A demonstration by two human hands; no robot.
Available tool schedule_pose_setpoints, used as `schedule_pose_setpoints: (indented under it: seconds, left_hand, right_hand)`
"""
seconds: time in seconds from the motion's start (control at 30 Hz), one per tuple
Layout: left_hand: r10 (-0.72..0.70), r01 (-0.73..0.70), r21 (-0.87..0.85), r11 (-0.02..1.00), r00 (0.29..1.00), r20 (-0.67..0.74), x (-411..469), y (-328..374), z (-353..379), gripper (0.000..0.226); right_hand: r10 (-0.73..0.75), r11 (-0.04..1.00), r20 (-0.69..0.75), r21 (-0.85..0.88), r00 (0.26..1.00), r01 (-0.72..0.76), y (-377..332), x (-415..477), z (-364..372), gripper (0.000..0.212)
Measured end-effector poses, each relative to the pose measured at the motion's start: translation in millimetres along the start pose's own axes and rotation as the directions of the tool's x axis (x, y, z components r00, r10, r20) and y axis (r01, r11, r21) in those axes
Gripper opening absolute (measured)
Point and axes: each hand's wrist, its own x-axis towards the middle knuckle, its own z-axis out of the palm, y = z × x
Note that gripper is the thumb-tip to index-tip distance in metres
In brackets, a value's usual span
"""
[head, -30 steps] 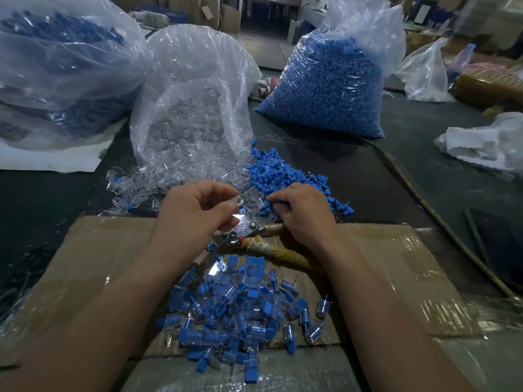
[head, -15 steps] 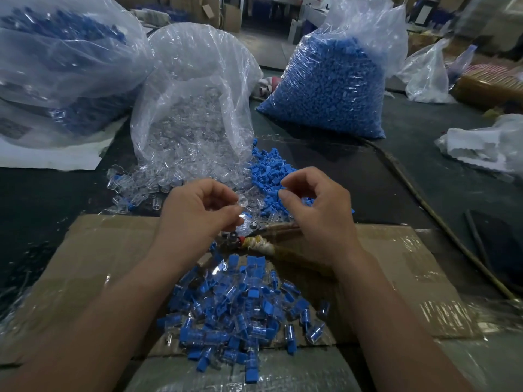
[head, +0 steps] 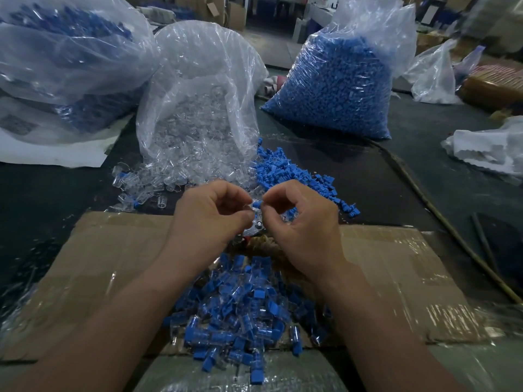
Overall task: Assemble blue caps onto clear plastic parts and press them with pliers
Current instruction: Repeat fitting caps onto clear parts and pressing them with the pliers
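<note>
Presently, item one: blue cap [head: 257,204], pinched at the fingertips of the right hand [head: 302,227], raised above the table [head: 424,171] between both hands.

Item two: clear plastic part [head: 248,208], hard to read against the skin, apparently pinched in the left hand [head: 209,222].

Relation: the cap lies immediately right of the part, the two meeting tip to tip. The joining axis runs side to side, right grip to left grip, so the seating push would go leftward.

Pliers [head: 257,225]: directly beneath on the cardboard [head: 113,250], ungripped.

Finished pile [head: 235,321]: on the cardboard, nearer the person.

Loose caps [head: 297,176]: on the table beyond the hands.
</note>
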Motion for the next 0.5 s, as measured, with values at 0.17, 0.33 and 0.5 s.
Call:
schedule_pose_setpoints:
  seconds: [0.17, 0.33, 0.5]
  left_hand:
    - [0.035, -0.035, 0.002, 0.999, 0.999, 0.036, -1.9, 2.7, -0.3, 0.029]
    - [-0.017, 0.027, -0.167, 0.986, 0.998, 0.066, -1.8, 7.6, -3.0, 0.025]
    - [-0.057, 0.085, -0.288, 0.954, 0.993, 0.106, -0.4, 7.1, -4.3, 0.021]
  right_hand:
    - [0.011, 0.998, 0.038, 0.056, 0.999, -0.013, 2.5, -0.7, 1.7, 0.003]
    - [0.182, 0.936, 0.18, 0.268, 0.967, -0.226, 6.9, 2.0, -4.7, 0.021]
    - [0.169, 0.891, 0.241, 0.378, 0.956, -0.253, 7.2, 2.1, -7.5, 0.024]
